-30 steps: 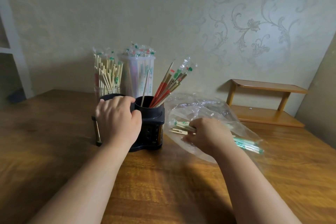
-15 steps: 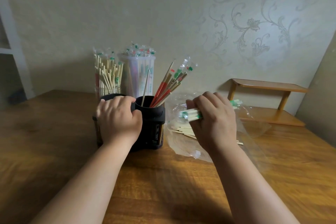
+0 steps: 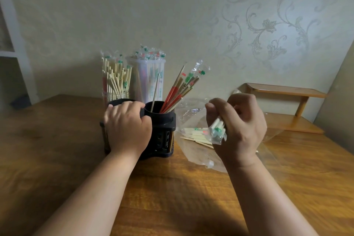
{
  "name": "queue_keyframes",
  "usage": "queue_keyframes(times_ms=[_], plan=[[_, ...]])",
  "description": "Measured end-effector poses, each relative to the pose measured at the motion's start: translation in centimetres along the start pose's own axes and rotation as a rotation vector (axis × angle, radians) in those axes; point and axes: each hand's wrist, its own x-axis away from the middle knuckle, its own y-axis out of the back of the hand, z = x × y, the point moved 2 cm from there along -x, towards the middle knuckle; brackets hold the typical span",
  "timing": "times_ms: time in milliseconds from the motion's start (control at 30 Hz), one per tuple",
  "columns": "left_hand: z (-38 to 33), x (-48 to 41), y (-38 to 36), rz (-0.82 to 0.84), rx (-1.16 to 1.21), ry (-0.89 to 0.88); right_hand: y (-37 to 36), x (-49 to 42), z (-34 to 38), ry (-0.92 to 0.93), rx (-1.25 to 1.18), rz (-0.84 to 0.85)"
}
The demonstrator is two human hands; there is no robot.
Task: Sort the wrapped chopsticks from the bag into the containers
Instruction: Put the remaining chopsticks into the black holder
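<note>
Held bundle: small bundle of clear-wrapped pale chopsticks with green print, up in the air over the bag, near ends tipped down toward the camera.
Right hand: right hand raised, fingers and thumb curled round the bundle, clasping it tight.
Bag: crumpled clear plastic bag lying flat under the right hand. More loose chopsticks inside, some wrapped, some bare.
Holder: black plastic two-cup holder just left of the bag. Its right cup has red-and-tan wrapped chopsticks leaning right, plus one thin stick. The left cup's contents are hidden.
Left hand: left hand draped over the left cup, fingers hooked over its rim, gripping it.
Behind holder: clear glass jar packed with upright chopsticks. Beside it, translucent white plastic tub, also full.
Surface: brown wooden table under everything.
Far right: small two-tier wooden shelf against the wall.
Wall: pale scroll-patterned wallpaper.
</note>
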Motion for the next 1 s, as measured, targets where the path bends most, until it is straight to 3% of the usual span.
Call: queue_keyframes(times_ms=[267,567,733,867,1000], plan=[[-0.1,0.0,0.0,0.017,-0.011,0.009,-0.3,0.0,0.2,0.03,0.008,0.057],[0.0,-0.1,0.0,0.018,-0.012,0.015,-2.1,0.8,0.0,0.004,0.023,0.46],[-0.1,-0.1,0.1,0.028,0.001,0.02,-1.4,0.3,1.3,0.094,0.009,0.354],[-0.1,0.0,0.0,-0.011,0.022,0.016,-0.8,0.5,2.3,0.209,-0.161,0.174],[0.0,0.1,-0.1,-0.011,0.014,-0.002,-1.0,0.8,1.9,0.047,-0.185,0.124]])
